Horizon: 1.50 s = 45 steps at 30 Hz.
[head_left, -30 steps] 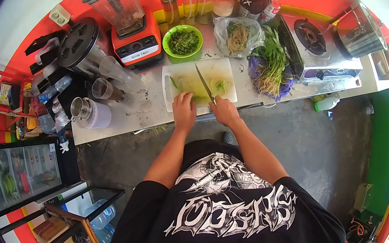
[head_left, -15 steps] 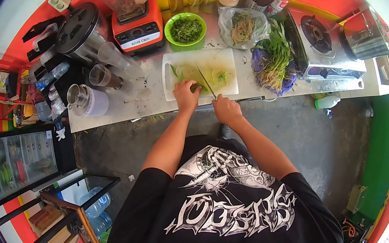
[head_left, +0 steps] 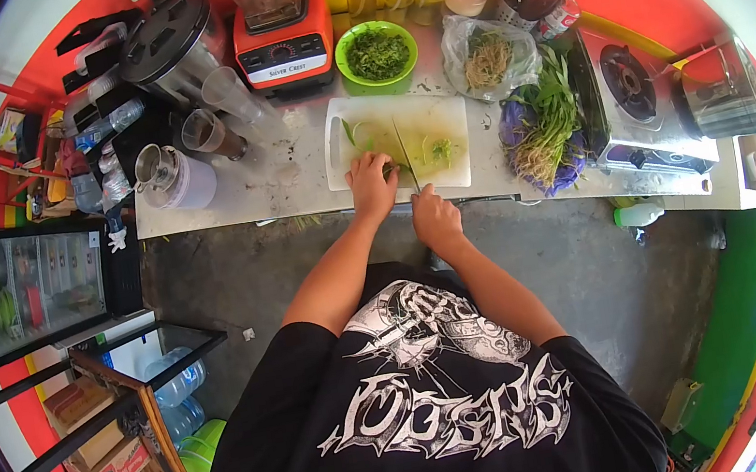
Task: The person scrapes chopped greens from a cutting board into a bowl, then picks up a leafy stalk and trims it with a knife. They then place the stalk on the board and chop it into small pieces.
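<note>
Gripping the handle of a knife [head_left: 404,156], the right hand [head_left: 436,217] sits at the near edge of the counter [head_left: 292,185], fingers wrapped shut around it, the thin blade running away over the white cutting board [head_left: 448,118]. Just left of the blade, the left hand [head_left: 372,184] presses its curled fingers down on a small bunch of green stalks [head_left: 388,170], which lies under the fingertips and touches the blade's side. One small heap of pale green cut pieces [head_left: 441,150] lies on the board right of the knife. Beyond the board stands one green bowl [head_left: 377,51] of chopped greens, beside one orange blender [head_left: 282,30]. Right of the board lie one clear bag of sprouts [head_left: 488,58] and one bundle of leafy greens [head_left: 541,119].
</note>
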Each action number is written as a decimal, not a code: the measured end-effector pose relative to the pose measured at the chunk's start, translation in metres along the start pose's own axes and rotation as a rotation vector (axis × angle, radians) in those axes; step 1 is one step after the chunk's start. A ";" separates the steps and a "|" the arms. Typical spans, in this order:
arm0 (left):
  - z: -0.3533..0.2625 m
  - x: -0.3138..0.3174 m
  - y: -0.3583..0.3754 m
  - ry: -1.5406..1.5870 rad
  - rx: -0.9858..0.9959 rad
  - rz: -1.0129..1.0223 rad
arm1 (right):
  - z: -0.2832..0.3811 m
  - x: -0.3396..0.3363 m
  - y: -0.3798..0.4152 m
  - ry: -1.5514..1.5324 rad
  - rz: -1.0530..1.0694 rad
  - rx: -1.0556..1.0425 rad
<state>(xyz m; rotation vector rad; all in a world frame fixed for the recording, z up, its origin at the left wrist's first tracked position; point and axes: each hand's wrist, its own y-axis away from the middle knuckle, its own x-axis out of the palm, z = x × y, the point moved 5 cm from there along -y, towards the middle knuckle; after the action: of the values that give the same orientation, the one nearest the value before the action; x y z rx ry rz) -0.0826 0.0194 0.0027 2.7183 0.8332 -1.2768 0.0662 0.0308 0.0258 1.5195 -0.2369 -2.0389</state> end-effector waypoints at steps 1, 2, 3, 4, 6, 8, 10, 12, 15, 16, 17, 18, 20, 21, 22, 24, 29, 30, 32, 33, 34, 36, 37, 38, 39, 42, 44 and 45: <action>-0.001 -0.001 0.000 0.008 0.003 0.007 | 0.001 -0.002 -0.005 0.012 -0.019 -0.023; -0.001 -0.002 0.000 0.009 0.003 0.008 | 0.002 -0.003 -0.009 0.023 -0.038 -0.043; -0.002 -0.003 0.001 0.021 0.010 0.003 | 0.002 -0.008 -0.010 0.023 -0.039 -0.040; -0.003 -0.004 0.001 0.034 0.018 -0.002 | 0.002 -0.013 -0.010 0.047 -0.032 -0.056; -0.003 -0.002 0.002 0.025 0.004 0.006 | 0.002 -0.014 -0.007 0.075 -0.027 -0.073; -0.002 0.000 0.001 0.018 -0.014 0.005 | -0.001 -0.006 0.002 0.083 -0.033 -0.059; 0.000 0.002 0.001 0.023 -0.037 0.007 | 0.001 -0.002 0.003 0.074 -0.019 -0.029; 0.002 0.004 0.001 0.030 -0.040 0.008 | 0.001 -0.001 0.001 0.058 0.000 0.007; 0.002 0.001 0.002 0.042 -0.029 0.013 | 0.006 -0.013 -0.009 0.078 -0.023 -0.054; 0.001 0.000 0.001 0.051 -0.020 0.009 | 0.006 -0.015 -0.011 0.098 -0.014 -0.064; 0.000 0.000 0.001 0.052 -0.013 0.009 | 0.008 -0.017 -0.013 0.119 -0.006 -0.075; 0.001 0.000 0.001 0.047 -0.025 0.019 | 0.008 -0.016 -0.011 0.117 -0.013 -0.074; 0.002 0.001 0.001 0.043 -0.034 0.027 | 0.008 -0.009 -0.001 0.103 -0.009 -0.044; 0.003 0.001 0.001 0.048 -0.036 0.023 | 0.009 -0.006 -0.002 0.103 -0.014 -0.044; 0.003 0.002 0.000 0.054 -0.037 0.019 | 0.008 -0.001 -0.003 0.066 0.010 -0.008; 0.003 0.002 0.001 0.063 -0.031 0.017 | 0.006 0.000 -0.006 0.027 0.035 0.033; 0.000 -0.002 0.002 0.066 -0.005 0.026 | 0.014 -0.022 -0.012 0.102 0.023 -0.071; 0.001 -0.002 0.001 0.069 0.000 0.015 | 0.014 -0.019 -0.010 0.101 0.020 -0.070; 0.003 0.000 0.002 0.072 0.003 0.003 | 0.011 -0.008 -0.003 0.083 0.017 -0.030; 0.003 0.000 0.002 0.070 0.008 -0.007 | 0.012 -0.006 -0.005 0.085 0.016 -0.030; 0.003 0.001 0.002 0.068 0.012 -0.018 | 0.013 -0.004 -0.007 0.063 0.014 -0.022; 0.005 -0.001 0.003 0.079 0.037 -0.026 | 0.013 -0.005 -0.011 0.040 0.016 -0.012; 0.004 -0.002 0.003 0.089 0.064 -0.033 | 0.016 -0.010 -0.017 0.067 0.001 -0.036; 0.005 -0.003 0.004 0.087 0.063 -0.031 | 0.018 -0.014 -0.019 0.093 -0.014 -0.059; 0.005 -0.003 0.004 0.069 0.055 -0.015 | 0.017 -0.013 -0.017 0.091 -0.012 -0.058; 0.006 -0.004 0.001 0.047 0.059 0.001 | 0.019 -0.009 -0.014 0.109 -0.023 -0.078; 0.008 -0.002 0.003 0.043 0.062 0.008 | 0.016 0.001 -0.008 0.082 -0.009 -0.017; 0.007 -0.004 0.003 0.048 0.085 -0.006 | 0.016 0.001 -0.010 0.083 -0.007 -0.018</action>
<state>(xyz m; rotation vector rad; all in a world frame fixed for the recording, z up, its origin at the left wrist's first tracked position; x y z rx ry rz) -0.0882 0.0138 0.0004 2.8256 0.8103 -1.2817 0.0479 0.0353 0.0259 1.5918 -0.1804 -1.9735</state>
